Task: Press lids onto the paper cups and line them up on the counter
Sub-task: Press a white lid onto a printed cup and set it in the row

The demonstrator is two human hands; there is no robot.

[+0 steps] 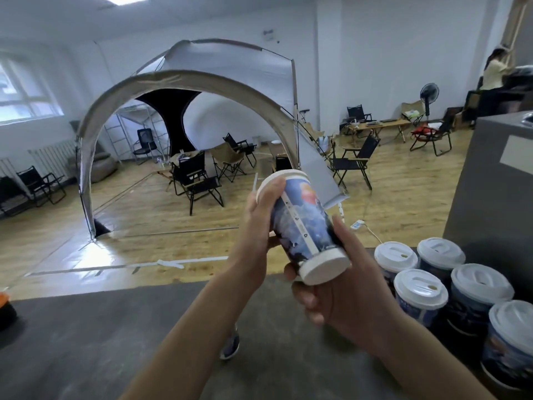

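Note:
A blue printed paper cup (302, 223) is held tilted in the air above the grey counter (115, 342), its white base toward me and its lidded top pointing away and up to the left. The white lid (278, 179) sits on that far end. My left hand (258, 226) grips the cup's upper part, thumb against the lid's rim. My right hand (340, 301) holds the cup's lower end from below, fingers curled round the base. Several lidded cups (419, 287) stand bunched together on the counter at the right.
A tall grey box (490, 183) stands on the counter behind the lidded cups. An orange and black object (5, 307) sits at the counter's left edge. Beyond the counter lie a wooden floor, a tent (202, 82) and folding chairs; a person sits far right.

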